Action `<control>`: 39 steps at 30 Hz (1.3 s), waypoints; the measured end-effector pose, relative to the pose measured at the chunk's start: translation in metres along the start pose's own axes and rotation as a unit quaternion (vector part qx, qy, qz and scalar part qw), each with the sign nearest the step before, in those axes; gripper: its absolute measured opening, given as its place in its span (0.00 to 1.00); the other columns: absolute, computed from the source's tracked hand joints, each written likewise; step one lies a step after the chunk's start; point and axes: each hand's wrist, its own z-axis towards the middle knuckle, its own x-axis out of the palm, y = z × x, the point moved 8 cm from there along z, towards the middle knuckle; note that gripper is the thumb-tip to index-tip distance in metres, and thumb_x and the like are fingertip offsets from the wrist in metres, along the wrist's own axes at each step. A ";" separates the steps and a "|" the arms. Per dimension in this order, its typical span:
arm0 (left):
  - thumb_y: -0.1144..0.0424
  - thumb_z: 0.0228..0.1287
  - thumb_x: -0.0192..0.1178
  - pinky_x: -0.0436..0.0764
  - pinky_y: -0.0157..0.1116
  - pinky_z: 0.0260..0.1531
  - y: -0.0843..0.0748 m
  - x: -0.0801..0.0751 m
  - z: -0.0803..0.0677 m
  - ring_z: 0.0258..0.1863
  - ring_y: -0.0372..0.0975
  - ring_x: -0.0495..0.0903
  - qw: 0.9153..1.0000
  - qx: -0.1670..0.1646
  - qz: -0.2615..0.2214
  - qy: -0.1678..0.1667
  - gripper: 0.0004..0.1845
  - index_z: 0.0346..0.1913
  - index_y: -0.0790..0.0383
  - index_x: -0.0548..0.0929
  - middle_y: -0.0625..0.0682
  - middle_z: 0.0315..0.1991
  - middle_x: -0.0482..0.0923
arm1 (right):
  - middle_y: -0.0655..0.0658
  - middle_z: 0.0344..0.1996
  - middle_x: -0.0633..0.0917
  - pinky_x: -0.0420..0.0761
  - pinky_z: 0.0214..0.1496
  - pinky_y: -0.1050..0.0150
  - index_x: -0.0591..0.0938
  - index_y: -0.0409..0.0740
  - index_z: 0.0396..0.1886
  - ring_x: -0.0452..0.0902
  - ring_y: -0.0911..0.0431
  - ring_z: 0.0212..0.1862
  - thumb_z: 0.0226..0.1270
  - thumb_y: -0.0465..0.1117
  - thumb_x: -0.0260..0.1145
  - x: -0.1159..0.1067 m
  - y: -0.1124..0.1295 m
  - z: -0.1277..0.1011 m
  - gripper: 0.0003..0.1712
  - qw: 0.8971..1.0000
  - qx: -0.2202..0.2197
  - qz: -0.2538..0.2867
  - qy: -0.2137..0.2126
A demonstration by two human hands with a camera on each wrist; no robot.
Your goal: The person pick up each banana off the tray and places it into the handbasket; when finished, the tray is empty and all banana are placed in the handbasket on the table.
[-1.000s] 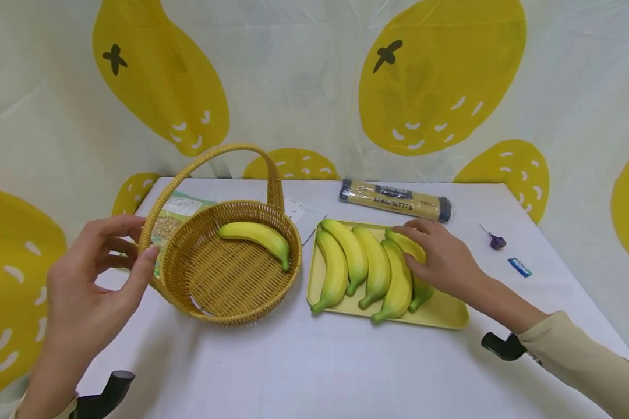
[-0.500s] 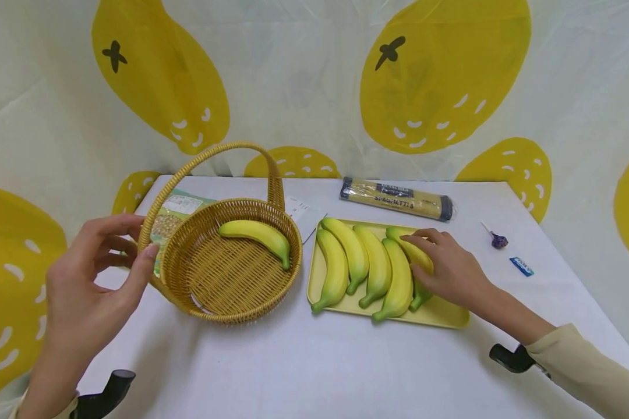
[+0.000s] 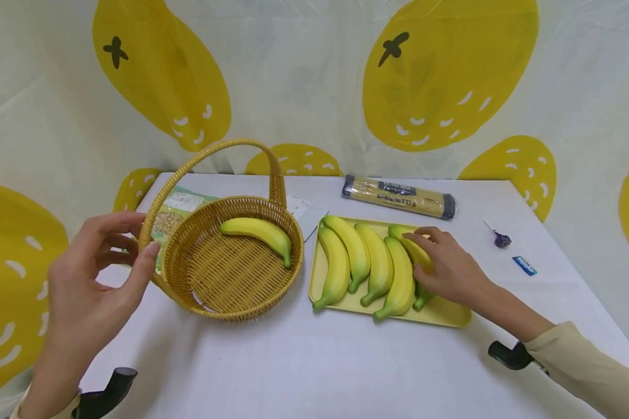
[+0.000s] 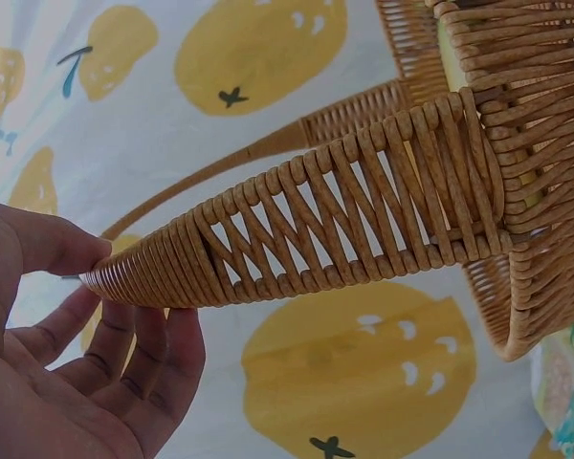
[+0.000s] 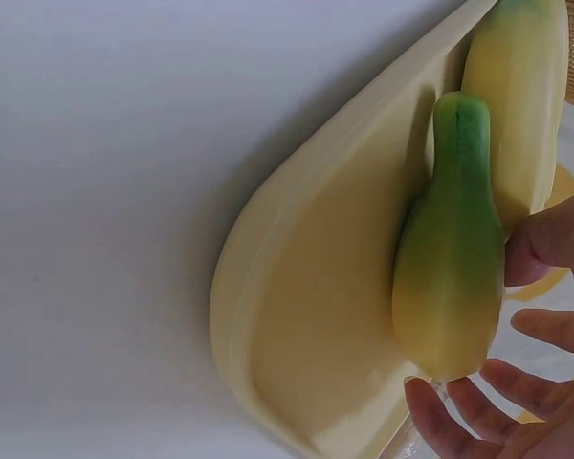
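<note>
On the left, my left hand [image 3: 91, 279] pinches the handle [image 4: 297, 234] of a round wicker basket [image 3: 230, 316] between thumb and fingers. One yellow banana [image 3: 261, 234] with a green end lies inside the basket, towards its back right. Several more bananas [image 3: 336, 270] lie side by side on a pale yellow tray [image 3: 451, 316] to the right. My right hand [image 3: 453, 270] is over the tray, holding the rightmost banana [image 5: 447, 277] with thumb on one side and fingertips at its far end. In the head view that hand covers part of this banana.
A spaghetti pack [image 3: 398, 198] lies behind the tray. To the right are a lollipop [image 3: 501, 240] and a small blue packet [image 3: 525, 265]. Behind the basket are a green bag [image 3: 180, 203] and a white sheet [image 3: 305, 214]. A fruit-patterned cloth [image 3: 299, 75] hangs behind the table.
My right hand has shifted slightly right and towards me, showing more of the rightmost banana. The left hand keeps its hold on the basket handle. The whole head view has shifted a little.
</note>
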 end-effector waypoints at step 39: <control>0.82 0.58 0.69 0.80 0.21 0.41 -0.003 0.002 0.003 0.36 0.34 0.79 0.999 0.001 0.031 0.017 0.27 0.62 0.72 0.81 0.52 0.47 0.82 | 0.30 0.61 0.78 0.85 0.38 0.35 0.77 0.44 0.73 0.76 0.34 0.58 0.64 0.38 0.72 0.002 -0.029 0.013 0.36 0.999 0.008 -0.037 0.002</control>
